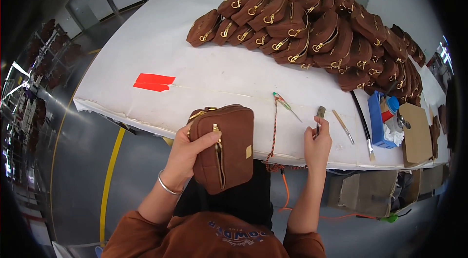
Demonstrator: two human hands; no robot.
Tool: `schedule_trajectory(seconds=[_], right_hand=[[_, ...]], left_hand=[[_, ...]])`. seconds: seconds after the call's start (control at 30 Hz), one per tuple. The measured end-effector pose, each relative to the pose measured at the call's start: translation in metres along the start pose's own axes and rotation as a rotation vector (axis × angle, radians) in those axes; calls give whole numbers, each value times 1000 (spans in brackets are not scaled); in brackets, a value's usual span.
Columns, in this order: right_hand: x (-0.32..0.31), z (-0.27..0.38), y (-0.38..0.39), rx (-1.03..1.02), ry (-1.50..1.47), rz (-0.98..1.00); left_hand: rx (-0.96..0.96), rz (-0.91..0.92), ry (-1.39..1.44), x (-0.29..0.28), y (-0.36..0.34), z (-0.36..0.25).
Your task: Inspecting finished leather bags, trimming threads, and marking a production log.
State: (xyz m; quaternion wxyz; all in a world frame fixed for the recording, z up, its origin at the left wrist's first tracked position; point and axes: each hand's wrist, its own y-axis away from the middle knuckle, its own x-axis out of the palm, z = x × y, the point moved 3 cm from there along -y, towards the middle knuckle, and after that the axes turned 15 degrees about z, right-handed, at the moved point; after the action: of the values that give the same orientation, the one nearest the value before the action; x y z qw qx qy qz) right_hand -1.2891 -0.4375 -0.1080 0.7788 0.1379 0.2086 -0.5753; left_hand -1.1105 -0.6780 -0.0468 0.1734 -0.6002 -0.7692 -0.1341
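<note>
My left hand [187, 153] grips a small brown bag [239, 146] by its left side, in front of the table's near edge. Its thumb presses near the gold zipper pull, and the front pocket's zipper [220, 160] gapes partly below it. A small pale tag shows on the bag's right side. In my right hand [318, 145], held over the table's front edge, is a small dark metal tool that looks like thread snips [320, 112]. To the left of that hand lies a thin pointed tool with a green end [287, 105], next to an orange-and-dark cord [275, 129].
Many similar brown bags [292, 24] are heaped at the back right of the white table [122, 53]. A red patch [153, 82] lies left. Right of my hand are a thin brush [343, 126], a black-handled brush [361, 124], a blue bin [377, 126] and a cardboard piece [416, 131].
</note>
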Motion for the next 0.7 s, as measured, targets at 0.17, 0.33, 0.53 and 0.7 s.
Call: schedule_trajectory(seconds=[0.17,0.33,0.53,0.7], right_hand=[[25,25,-18,-365,752,-211],[52,9,-60,-158,793,136],[51,36,-43,-272,782,71],[89,125,49,-371,-428,32]], left_hand=[[-6,-78,100,-33,5,-1],[-34,10,198,-49,6,2],[-60,85,275,-73,7,9],[-23,126,271,-80,10,8]])
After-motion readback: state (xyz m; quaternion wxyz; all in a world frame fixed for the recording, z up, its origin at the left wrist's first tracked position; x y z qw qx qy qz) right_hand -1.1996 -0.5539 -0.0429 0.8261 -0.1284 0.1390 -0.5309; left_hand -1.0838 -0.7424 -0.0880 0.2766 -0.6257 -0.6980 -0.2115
